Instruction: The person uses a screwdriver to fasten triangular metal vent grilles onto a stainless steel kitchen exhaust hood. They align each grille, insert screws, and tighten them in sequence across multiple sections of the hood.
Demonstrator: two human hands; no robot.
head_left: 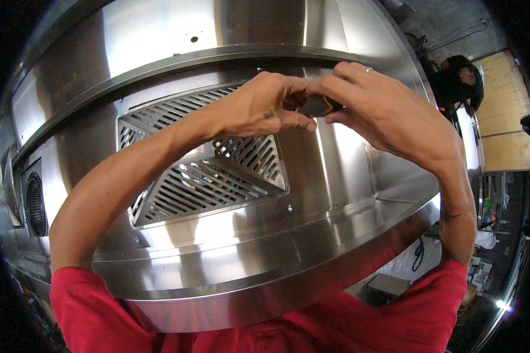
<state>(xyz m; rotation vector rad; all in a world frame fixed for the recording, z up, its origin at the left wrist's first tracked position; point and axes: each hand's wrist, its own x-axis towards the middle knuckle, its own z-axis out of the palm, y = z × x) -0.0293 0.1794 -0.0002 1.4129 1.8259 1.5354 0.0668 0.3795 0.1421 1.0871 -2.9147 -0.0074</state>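
Note:
My left hand [262, 106] and my right hand [383, 106] meet over the far part of a stainless steel unit. Between them is a small dark thing with a yellow line [319, 106]; its kind cannot be made out. Left thumb and fingers curl about its left end. The right fingers bend over its other end and hide much of it. Below my left forearm, a square slotted metal vent panel [203, 200] is set into the steel, its slots running in different directions by section.
A raised steel rim [218, 285] curves along the near side, close to my body. To the left sits a round dark vent [35, 203]. A person in dark clothes [458, 82] is beyond the right side, beside wooden boards [503, 112]. A box [388, 286] lies below the near edge.

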